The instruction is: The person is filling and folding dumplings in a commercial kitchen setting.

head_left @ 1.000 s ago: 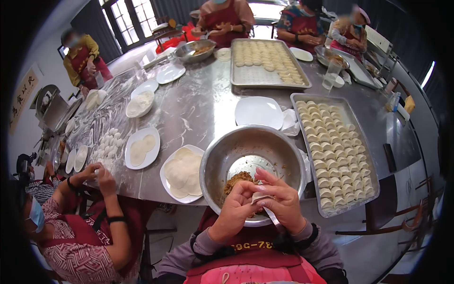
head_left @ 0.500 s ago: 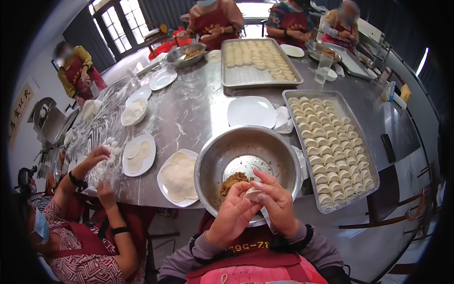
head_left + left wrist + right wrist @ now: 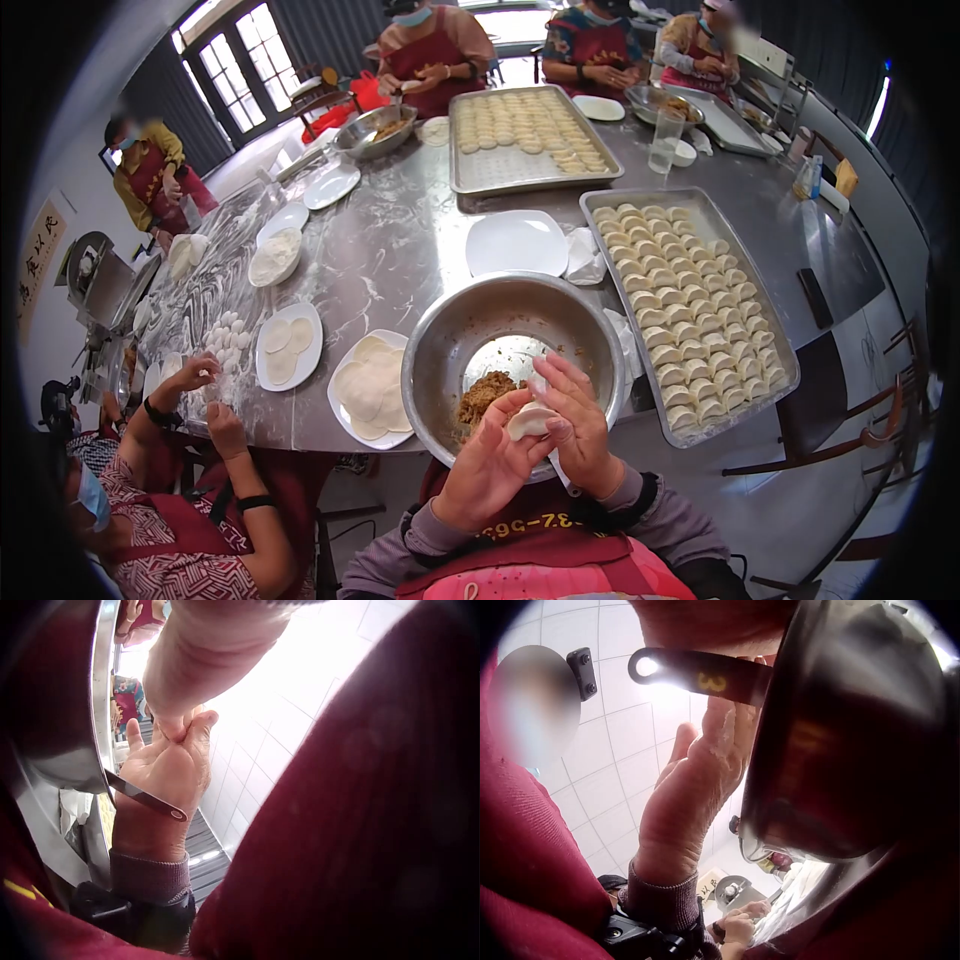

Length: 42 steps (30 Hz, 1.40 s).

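A folded dumpling [image 3: 530,421] is held between both hands over the near rim of a steel mixing bowl [image 3: 425,350]. My left hand [image 3: 492,465] cradles it, thumb and fingers around its left side. At its right end my right hand [image 3: 583,432] has the thumb against the edge, with the other fingers raised and fairly straight. Brown minced filling [image 3: 485,398] lies in the bowl. A flat metal utensil handle [image 3: 705,673] with a hole in its end juts over the bowl's near rim, below the hands. The dumpling is hidden in both wrist views.
Right of the bowl, a tray [image 3: 690,437] bears rows of dumplings; another tray [image 3: 475,178] stands farther back. Dough wrappers [image 3: 368,390] lie on a plate at left, near an empty white plate [image 3: 515,243]. A seated person [image 3: 190,520] works at left; others stand around the table.
The dumpling now shows more fully, its rounded side exposed, as the right fingers have lifted and spread somewhat. The head view has shifted slightly. The person at left has moved their hands over the dough pieces.
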### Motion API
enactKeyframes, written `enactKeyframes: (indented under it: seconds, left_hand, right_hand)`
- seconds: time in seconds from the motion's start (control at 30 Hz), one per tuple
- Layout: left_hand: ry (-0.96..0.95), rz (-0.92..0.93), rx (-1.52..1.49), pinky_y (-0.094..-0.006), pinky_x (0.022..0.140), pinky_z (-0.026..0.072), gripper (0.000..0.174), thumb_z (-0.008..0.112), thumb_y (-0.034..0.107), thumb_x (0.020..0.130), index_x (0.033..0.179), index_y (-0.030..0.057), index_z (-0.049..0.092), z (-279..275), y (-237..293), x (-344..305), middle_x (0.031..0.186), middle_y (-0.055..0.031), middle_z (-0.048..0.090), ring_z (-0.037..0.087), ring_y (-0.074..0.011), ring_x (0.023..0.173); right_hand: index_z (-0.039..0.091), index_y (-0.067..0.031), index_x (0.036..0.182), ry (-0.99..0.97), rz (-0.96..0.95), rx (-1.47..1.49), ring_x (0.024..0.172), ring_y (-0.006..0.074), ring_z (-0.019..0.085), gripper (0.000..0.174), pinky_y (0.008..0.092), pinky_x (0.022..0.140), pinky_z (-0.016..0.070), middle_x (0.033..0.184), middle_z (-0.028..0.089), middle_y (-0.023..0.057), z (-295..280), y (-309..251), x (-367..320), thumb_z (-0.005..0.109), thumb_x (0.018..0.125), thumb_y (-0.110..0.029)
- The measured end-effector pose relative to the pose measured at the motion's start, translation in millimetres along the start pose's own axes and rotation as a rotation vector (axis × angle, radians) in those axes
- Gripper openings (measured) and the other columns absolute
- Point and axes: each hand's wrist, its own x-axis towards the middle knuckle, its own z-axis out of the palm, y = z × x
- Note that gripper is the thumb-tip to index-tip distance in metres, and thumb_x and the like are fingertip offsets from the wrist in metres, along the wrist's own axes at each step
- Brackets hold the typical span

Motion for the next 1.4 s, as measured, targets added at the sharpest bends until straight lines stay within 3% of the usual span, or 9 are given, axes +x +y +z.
enactKeyframes:
  seconds: [0.13,0.37,0.47,0.57,0.67,0.87,0.97,1.17,1.4]
  left_hand:
    - [-0.007,-0.01,0.002,-0.0389,0.106,0.0341,0.054,0.052,0.041,0.094,0.132,0.0063,0.035,-3.2,-3.8,0.0,0.129,-0.0094,0.046,0.045,-0.0215,0.122]
    - [0.094,-0.023,0.065,-0.0393,0.103,0.0357,0.061,0.048,0.046,0.093,0.134,0.003,0.034,-6.7,0.9,-2.2,0.128,-0.0107,0.048,0.048,-0.0213,0.118]
    - [0.051,0.005,0.077,-0.0394,0.104,0.0352,0.06,0.049,0.046,0.093,0.133,0.0033,0.036,-7.1,4.5,-2.2,0.128,-0.0105,0.048,0.048,-0.021,0.118]
    - [-0.041,0.03,0.036,-0.0371,0.104,0.0367,0.047,0.043,0.039,0.098,0.13,0.0055,0.039,-12.0,-0.1,-2.8,0.126,-0.0078,0.049,0.048,-0.0177,0.119]
    - [0.046,-0.021,0.136,-0.0395,0.104,0.0352,0.06,0.049,0.048,0.093,0.132,0.0035,0.037,-4.5,1.2,-3.4,0.127,-0.0094,0.048,0.048,-0.0201,0.118]
    - [0.041,-0.04,0.181,-0.0377,0.105,0.0347,0.064,0.05,0.049,0.092,0.133,0.0023,0.034,-9.3,5.6,-0.3,0.128,-0.0087,0.047,0.047,-0.0188,0.119]
    - [-0.006,-0.03,0.217,-0.0363,0.104,0.0353,0.065,0.049,0.049,0.092,0.135,0.0022,0.033,-10.4,4.6,1.8,0.129,-0.0084,0.046,0.046,-0.0179,0.12]
    - [-0.061,-0.103,0.263,-0.037,0.105,0.0339,0.059,0.036,0.047,0.098,0.135,0.0009,0.033,-26.5,3.0,5.0,0.13,-0.0096,0.044,0.044,-0.0176,0.121]
    - [-0.056,-0.142,0.275,-0.036,0.105,0.0359,0.062,0.033,0.048,0.099,0.136,-0.0012,0.031,-19.2,6.3,5.8,0.132,-0.0121,0.042,0.044,-0.0191,0.123]
  right_hand:
    - [0.064,0.0002,0.107,-0.02,-0.034,-0.032,0.119,0.0347,0.051,0.027,0.0434,0.1,0.036,0.119,0.061,0.0174,-3.1,3.8,-3.4,0.048,0.092,-0.016]
    - [0.064,-0.0006,0.109,-0.056,0.054,0.061,0.117,0.0342,0.053,0.034,0.0424,0.098,0.0397,0.117,0.062,0.0151,-1.1,2.9,-1.8,0.068,0.08,-0.019]
    - [0.065,-0.0018,0.108,-0.017,0.15,0.138,0.116,0.0334,0.053,0.029,0.0413,0.098,0.0403,0.117,0.062,0.0147,1.2,-5.7,1.7,0.066,0.082,-0.014]
    - [0.067,-0.0029,0.107,-0.115,0.067,0.124,0.118,0.0328,0.052,0.026,0.0402,0.098,0.0414,0.118,0.062,0.0146,-3.2,-2.7,3.6,0.064,0.082,-0.008]
    - [0.068,-0.0031,0.103,-0.124,0.061,0.193,0.121,0.033,0.05,0.022,0.0395,0.1,0.0406,0.12,0.061,0.0147,-4.8,3.0,-0.1,0.063,0.082,-0.005]
    - [0.07,-0.0042,0.098,-0.078,0.273,0.35,0.127,0.0321,0.044,0.019,0.0392,0.102,0.0378,0.119,0.062,0.0143,-4.2,-5.7,8.4,0.065,0.08,-0.002]
    - [0.071,-0.0067,0.1,-0.255,0.174,0.293,0.128,0.0319,0.043,0.023,0.0401,0.103,0.0359,0.122,0.06,0.0142,-12.9,6.1,10.7,0.067,0.078,-0.002]
    - [0.072,-0.0095,0.096,-0.243,0.255,0.261,0.129,0.0311,0.041,0.021,0.04,0.106,0.0318,0.128,0.057,0.0129,-16.7,-1.2,16.6,0.068,0.076,-0.003]
    - [0.073,-0.0104,0.086,-0.433,0.138,0.13,0.129,0.0319,0.04,0.015,0.0407,0.105,0.0324,0.129,0.056,0.0113,-24.1,5.2,25.5,0.067,0.075,-0.004]
